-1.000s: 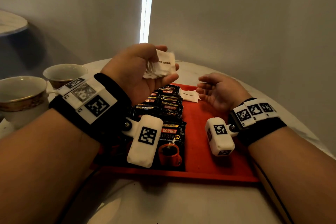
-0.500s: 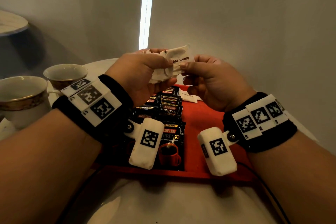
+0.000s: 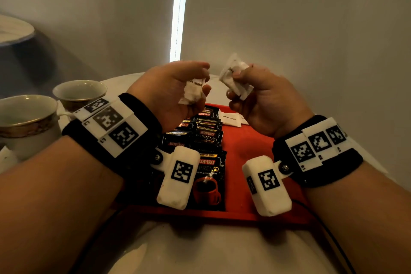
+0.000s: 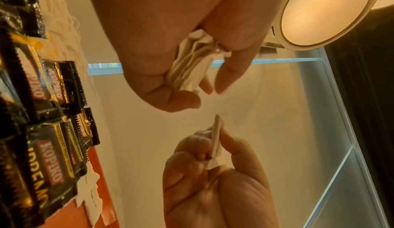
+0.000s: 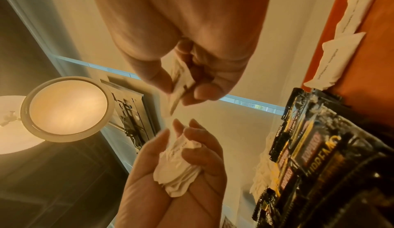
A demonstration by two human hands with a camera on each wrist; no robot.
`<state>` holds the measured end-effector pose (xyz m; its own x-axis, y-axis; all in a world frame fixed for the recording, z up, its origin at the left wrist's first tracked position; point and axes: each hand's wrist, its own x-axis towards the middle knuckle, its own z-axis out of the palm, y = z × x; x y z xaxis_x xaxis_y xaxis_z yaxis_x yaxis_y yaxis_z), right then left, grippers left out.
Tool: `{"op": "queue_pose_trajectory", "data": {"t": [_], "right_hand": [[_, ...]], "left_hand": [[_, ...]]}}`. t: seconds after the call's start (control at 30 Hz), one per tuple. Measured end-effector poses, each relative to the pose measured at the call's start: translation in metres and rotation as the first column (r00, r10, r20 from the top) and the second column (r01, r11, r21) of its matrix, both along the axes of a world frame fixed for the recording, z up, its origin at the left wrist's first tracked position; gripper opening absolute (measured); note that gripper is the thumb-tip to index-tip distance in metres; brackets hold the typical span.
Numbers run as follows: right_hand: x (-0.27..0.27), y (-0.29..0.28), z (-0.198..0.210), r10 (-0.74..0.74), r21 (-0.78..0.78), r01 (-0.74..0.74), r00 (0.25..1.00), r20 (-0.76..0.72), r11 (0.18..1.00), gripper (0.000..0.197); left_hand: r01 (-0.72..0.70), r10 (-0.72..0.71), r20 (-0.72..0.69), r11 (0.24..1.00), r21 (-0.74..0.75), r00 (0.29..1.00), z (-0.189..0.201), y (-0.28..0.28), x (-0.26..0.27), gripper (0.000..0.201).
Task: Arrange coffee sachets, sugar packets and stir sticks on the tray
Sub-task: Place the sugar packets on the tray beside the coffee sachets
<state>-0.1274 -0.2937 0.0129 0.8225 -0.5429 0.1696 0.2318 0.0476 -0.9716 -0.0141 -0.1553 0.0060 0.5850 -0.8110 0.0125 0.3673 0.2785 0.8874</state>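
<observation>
Both hands are raised above the red tray (image 3: 249, 144). My left hand (image 3: 178, 91) grips a bundle of several white sugar packets (image 3: 193, 93), seen edge-on in the left wrist view as the bundle of packets (image 4: 192, 63). My right hand (image 3: 255, 95) pinches a single white sugar packet (image 3: 233, 78) between thumb and fingers, clear of the bundle. Black coffee sachets (image 3: 206, 140) lie in an overlapping column on the tray's left half. Two sugar packets (image 3: 230, 118) lie at the tray's far edge. No stir sticks show.
Two gold-rimmed cups (image 3: 26, 118) stand left of the tray on the white round table (image 3: 200, 247). A cable (image 3: 329, 229) runs off the tray's right front corner. A grey wall rises close behind the table.
One second ago my right hand lay open low over the tray. It rose to the bundle, took one packet, and has now pulled it away to the right.
</observation>
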Motion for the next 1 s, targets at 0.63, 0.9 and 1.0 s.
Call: {"op": "queue_pose_trajectory", "data": {"t": [0.63,0.9,1.0], "right_hand": [[-0.003,-0.006,0.003,-0.039,-0.167,0.031,0.998,-0.045,0.986,0.019],[-0.015,-0.079,0.000,-0.358,-0.048,0.355,0.930,-0.080,0.933,0.007],[-0.017,-0.110,-0.029,-0.434,-0.070,0.434,0.849,-0.301,0.898,0.007]], "left_hand": [[-0.072,0.067,0.085,0.996,0.050,0.994,-0.004,-0.007,0.000,0.026],[-0.066,0.067,-0.015,0.997,0.042,0.998,-0.002,-0.006,0.007,0.022],[-0.065,0.066,-0.017,0.997,0.043,0.998,-0.002,-0.006,0.008,0.026]]}}
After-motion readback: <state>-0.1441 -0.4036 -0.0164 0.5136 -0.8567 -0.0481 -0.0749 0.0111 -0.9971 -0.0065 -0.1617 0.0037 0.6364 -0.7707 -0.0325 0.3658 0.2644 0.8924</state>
